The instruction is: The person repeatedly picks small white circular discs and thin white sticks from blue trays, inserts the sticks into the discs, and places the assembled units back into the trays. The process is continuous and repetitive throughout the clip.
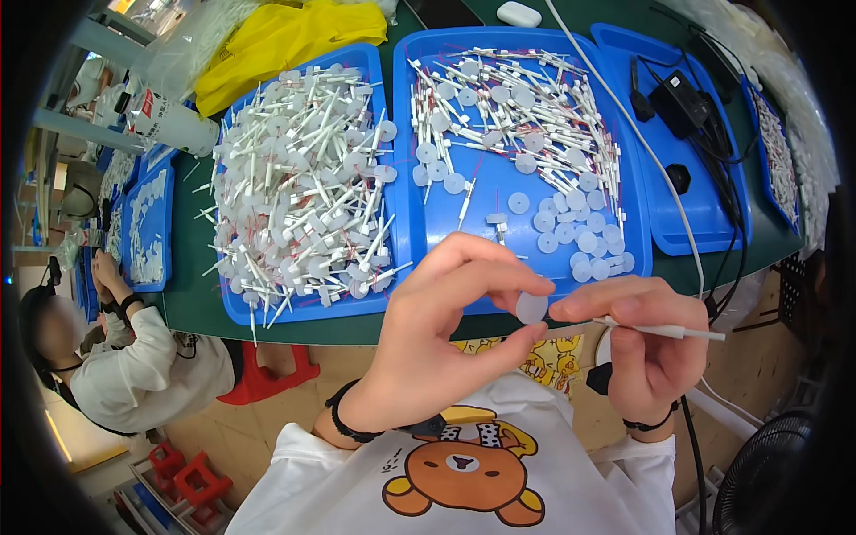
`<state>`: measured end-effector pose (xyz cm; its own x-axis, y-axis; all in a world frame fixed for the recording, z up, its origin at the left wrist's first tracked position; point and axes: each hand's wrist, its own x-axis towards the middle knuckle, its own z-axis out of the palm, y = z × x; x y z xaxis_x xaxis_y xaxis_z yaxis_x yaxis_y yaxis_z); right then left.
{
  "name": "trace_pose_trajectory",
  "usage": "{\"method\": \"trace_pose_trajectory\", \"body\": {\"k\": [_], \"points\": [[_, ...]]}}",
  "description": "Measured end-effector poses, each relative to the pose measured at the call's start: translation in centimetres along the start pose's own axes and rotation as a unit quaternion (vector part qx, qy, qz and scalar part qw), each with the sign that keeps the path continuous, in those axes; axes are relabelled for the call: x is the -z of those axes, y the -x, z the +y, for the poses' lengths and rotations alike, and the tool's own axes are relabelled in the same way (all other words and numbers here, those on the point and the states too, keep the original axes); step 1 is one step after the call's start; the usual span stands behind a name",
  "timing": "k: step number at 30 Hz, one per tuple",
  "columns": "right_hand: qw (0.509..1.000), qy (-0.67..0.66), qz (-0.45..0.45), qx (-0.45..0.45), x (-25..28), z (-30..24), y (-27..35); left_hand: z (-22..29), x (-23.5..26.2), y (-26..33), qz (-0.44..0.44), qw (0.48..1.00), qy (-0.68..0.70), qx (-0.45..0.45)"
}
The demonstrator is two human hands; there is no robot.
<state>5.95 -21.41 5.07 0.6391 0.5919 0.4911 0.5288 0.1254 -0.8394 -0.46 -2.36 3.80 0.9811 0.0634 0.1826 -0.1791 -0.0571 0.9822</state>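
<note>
Nearest, the left hand [437, 321] has a disc [531, 308] pinched in its grip; at three o'clock the right hand [673, 308] pinches a stick [673, 332], seemingly unjoined. Beyond, at twelve, a tray [635, 187] holds loose discs [571, 218], apparently left to do; at ten, a heap [303, 178] looks done

Two hands [428, 321] hold one round white disc [531, 308] and one thin white stick [669, 331]. In front, from left to far right, are four blue trays [713, 229]. I see one yellow bag [285, 45] and one black power adapter [679, 104]. The piled sticks [294, 183] are too many to count.
</note>
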Motion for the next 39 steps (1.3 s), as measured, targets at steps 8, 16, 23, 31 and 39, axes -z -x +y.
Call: {"method": "trace_pose_trajectory", "body": {"k": [8,16,23,31,39], "points": [[0.999,0.016,0.007,0.036,-0.5,0.4,0.2,0.0,-0.5,0.7,-0.007,0.982,0.175,0.071],[0.999,-0.043,0.024,-0.002,-0.3,1.0,1.0,-0.4,-0.3,0.7,-0.012,0.986,0.147,0.072],[0.990,0.139,-0.016,-0.019,1.0,-0.4,0.5,-0.9,0.6,0.0,-0.044,0.998,0.020,-0.033],[0.971,0.226,-0.063,0.048,1.2,-0.6,0.2,-0.9,0.7,0.3,-0.036,0.996,0.042,-0.076],[0.952,0.280,-0.117,0.031,1.0,-0.7,0.9,-0.1,0.9,0.2,-0.057,0.988,-0.094,-0.112]]}}
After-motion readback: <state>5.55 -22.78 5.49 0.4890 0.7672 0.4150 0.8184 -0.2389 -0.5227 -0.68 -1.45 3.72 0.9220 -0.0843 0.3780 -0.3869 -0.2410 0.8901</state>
